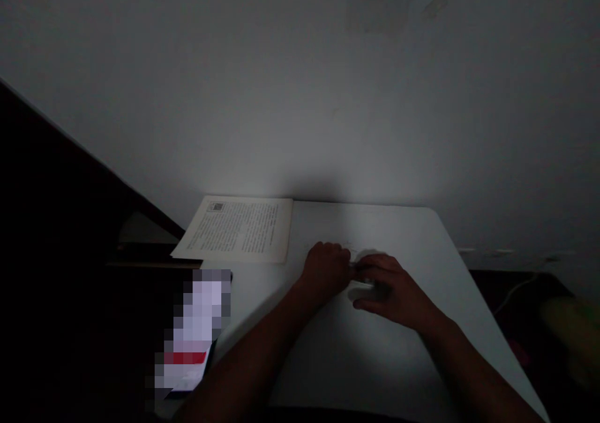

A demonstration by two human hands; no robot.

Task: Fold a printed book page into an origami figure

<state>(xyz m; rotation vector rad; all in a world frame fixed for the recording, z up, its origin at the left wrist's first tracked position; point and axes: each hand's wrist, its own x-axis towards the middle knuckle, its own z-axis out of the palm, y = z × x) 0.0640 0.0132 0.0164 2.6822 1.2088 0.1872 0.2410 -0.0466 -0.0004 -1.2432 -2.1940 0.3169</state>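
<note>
My left hand point(327, 265) is closed, knuckles up, over the middle of the white table. Its fingers curl around something too dark and small to name. Close against it on the right is my right hand point(387, 285), its fingers bent toward the left one and its thumb held apart below them. Between the two hands a small thin pale thing point(364, 282) shows, but the dim light hides its kind. Faint marks lie on the tabletop just beyond the left hand.
A printed sheet or booklet point(239, 229) with a square code lies at the table's back left, overhanging its edge. A lit phone-like screen point(197, 323), blurred out, is at the left edge. The table point(398, 223) meets a grey wall point(300, 98). A thin cable point(513, 292) runs at right.
</note>
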